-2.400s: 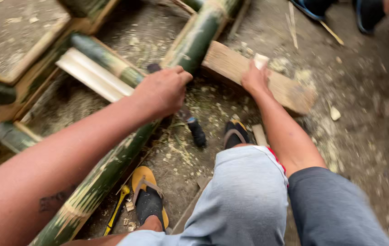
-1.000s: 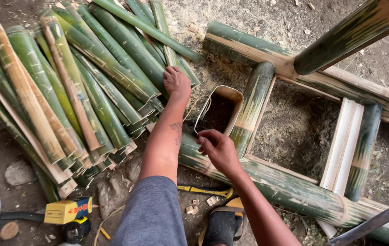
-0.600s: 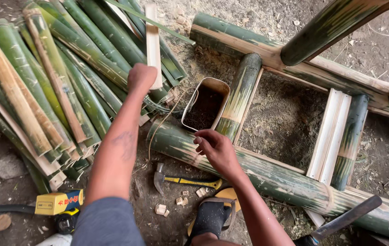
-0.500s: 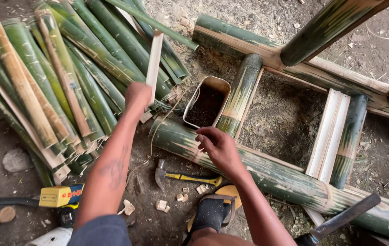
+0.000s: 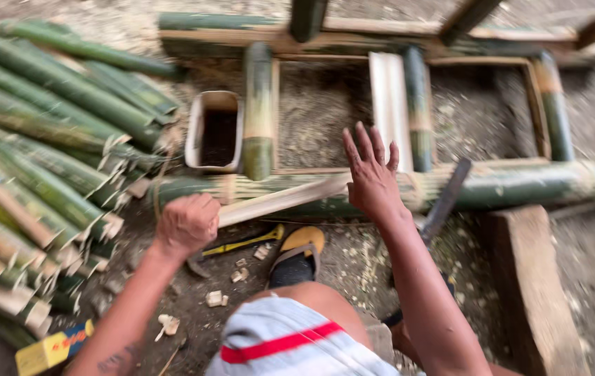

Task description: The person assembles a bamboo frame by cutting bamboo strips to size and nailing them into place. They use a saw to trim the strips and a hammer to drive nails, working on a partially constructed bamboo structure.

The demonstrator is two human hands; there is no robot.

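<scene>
My left hand (image 5: 187,224) is closed around one end of a pale split bamboo slat (image 5: 280,200), which lies across a thick green bamboo pole (image 5: 492,185) of a frame on the ground. My right hand (image 5: 373,174) hovers open, fingers spread, just over the slat's far end and the pole. A pile of split green bamboo strips (image 5: 47,139) lies to the left of my left hand. The picture is blurred by motion.
A rectangular tin with dark contents (image 5: 214,132) sits by the frame's crosspieces (image 5: 258,108). A hammer with a yellow handle (image 5: 242,244) and a sandalled foot (image 5: 297,256) are below the slat. A dark blade (image 5: 445,198) leans on the pole; a wooden block (image 5: 527,278) lies at right.
My left hand pulled a bamboo slat out of the pile and brought it across to the frame pole. My right hand lifted off the pole and opened. The view swung right.
</scene>
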